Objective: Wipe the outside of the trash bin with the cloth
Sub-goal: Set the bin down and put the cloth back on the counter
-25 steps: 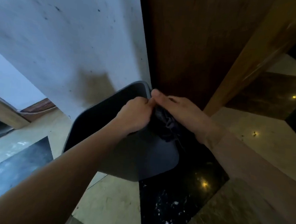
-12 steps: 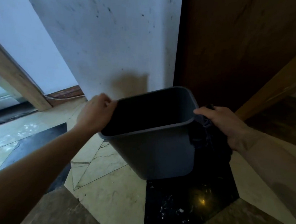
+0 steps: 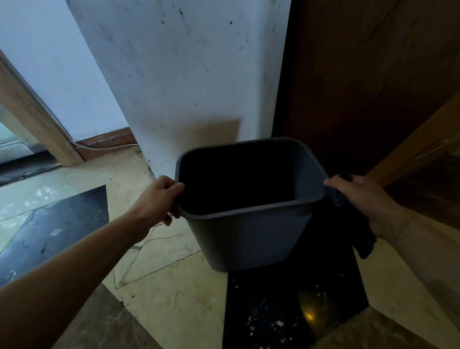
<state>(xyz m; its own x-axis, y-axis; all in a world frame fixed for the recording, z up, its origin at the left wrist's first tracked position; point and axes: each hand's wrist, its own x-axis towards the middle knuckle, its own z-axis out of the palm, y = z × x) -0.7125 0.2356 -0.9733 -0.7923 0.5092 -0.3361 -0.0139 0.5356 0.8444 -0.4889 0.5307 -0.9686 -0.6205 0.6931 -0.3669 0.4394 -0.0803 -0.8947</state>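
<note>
Trash bin (image 3: 249, 238) held at its rim between both our hands, mouth up and tipped toward us.

The grey bin's long axis runs from its open mouth down to its narrower base, leaning so that the base sits nearer us and the dark interior faces the camera; we cannot tell whether the base touches the floor (image 3: 176, 301). Our left hand (image 3: 155, 200) forms a closed grip on the left rim, thumb over the lip and fingers curled under the outside. Our right hand (image 3: 363, 200) holds the dark cloth (image 3: 356, 226) in a closed grip against the right outer wall just below the rim, with the cloth's loose end hanging beneath the hand. The bin lies between the two grips. Behind it stand a speckled white wall (image 3: 177, 61) and a brown wooden door (image 3: 366, 75).
</note>
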